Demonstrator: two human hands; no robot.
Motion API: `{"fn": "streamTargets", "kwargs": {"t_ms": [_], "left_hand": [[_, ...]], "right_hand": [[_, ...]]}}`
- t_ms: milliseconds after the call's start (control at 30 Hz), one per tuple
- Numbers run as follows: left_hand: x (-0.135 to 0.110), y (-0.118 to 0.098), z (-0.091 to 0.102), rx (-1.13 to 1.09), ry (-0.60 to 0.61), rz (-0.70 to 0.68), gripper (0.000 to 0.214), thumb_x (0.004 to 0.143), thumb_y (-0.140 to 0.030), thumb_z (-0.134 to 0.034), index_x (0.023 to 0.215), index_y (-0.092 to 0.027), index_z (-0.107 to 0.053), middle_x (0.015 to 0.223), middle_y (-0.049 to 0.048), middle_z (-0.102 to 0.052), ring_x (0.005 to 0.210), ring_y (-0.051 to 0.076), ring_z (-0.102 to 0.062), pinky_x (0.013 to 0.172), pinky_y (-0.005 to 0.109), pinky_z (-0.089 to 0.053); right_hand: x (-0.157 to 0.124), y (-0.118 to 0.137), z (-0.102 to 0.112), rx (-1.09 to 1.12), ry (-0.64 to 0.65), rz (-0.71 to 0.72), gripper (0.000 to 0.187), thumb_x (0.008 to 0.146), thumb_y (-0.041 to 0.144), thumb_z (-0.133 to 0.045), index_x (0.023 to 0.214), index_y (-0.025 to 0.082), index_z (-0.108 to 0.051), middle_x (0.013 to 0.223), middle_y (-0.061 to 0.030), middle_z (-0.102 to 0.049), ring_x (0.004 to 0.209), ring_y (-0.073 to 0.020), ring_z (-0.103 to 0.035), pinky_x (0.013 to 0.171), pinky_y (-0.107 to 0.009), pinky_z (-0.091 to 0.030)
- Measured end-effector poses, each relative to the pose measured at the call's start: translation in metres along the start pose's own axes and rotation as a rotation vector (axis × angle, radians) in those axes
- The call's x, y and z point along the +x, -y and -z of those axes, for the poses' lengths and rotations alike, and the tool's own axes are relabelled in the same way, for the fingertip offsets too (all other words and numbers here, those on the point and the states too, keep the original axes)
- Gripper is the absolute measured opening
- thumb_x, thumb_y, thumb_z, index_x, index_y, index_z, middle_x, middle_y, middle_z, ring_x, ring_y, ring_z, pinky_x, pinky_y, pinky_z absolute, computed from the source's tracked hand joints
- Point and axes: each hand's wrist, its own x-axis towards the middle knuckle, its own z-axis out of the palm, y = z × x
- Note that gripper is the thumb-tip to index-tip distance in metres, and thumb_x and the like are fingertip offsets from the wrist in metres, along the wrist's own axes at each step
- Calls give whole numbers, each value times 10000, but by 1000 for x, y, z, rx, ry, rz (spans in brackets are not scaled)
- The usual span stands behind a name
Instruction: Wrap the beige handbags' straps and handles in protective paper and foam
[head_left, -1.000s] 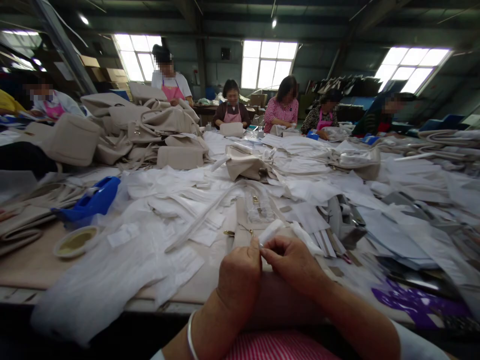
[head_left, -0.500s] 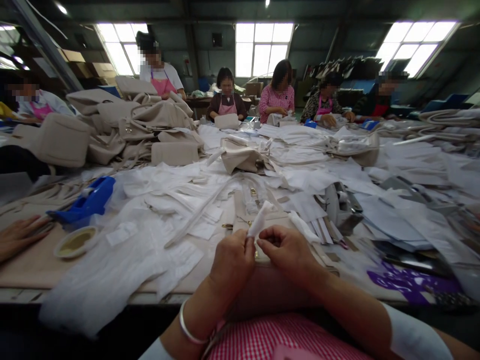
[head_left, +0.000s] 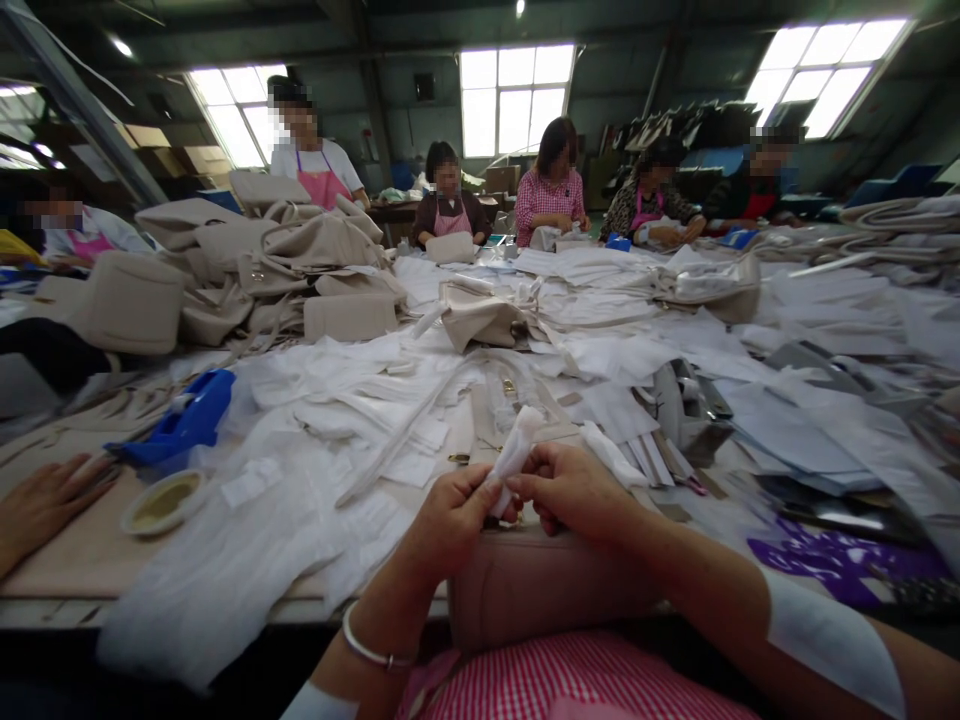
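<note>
Both of my hands meet over a beige handbag (head_left: 547,580) at the table's front edge. My left hand (head_left: 454,515) is closed around a part wrapped in white foam sheet (head_left: 517,446), which sticks up at a slant between my hands. My right hand (head_left: 574,490) pinches the lower side of that same wrapping; its fingertips are partly hidden. Gold-coloured hardware (head_left: 459,458) shows on the bag just beyond my left hand. Past it lies a strap (head_left: 405,435) in white wrapping, curving away to the left.
A blue tape dispenser (head_left: 180,418) and a round dish (head_left: 163,502) stand at left, near another person's hand (head_left: 49,515). A grey tape dispenser (head_left: 686,415) is at right. White foam sheets (head_left: 247,535) cover much of the table. Beige bags (head_left: 300,250) are heaped at back left.
My right hand has moved in onto the white wrapping, its fingers now touching it. My left hand has shifted slightly left and down. More of the handbag's front shows.
</note>
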Motion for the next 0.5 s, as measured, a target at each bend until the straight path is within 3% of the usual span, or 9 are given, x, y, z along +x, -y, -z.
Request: {"fn": "streamTargets", "kwargs": {"t_ms": [167,300,500], "left_hand": [[-1,5,-1,-207,-33,65,315,969,-378,-493,884,-125,-661,676,25,-623,650,131,-557,643,247,-407],[0,7,-3,-385,-54,133,322,957,-398,-505,847,-126,-639,599,9,-586,631,148,-597,652,265,-431],[4,14,-4,-585,-15,171,313,915,-424,-556,866,-125,-633,470,-65,-440,563,182,-634,731,336,-472]], "right_hand": [[6,-5,-4,54,127,33,187,850,308,-581,805,146,-664,559,41,-591,349,-44,-397,331,-165,-314],[8,-5,-2,42,199,270,141,851,227,-563,809,163,-680,677,1,-703,547,-101,-604,560,-205,-491],[17,-7,8,-302,147,597,196,898,185,-517,876,184,-712,749,-2,-715,680,-142,-656,689,-248,-500]]}}
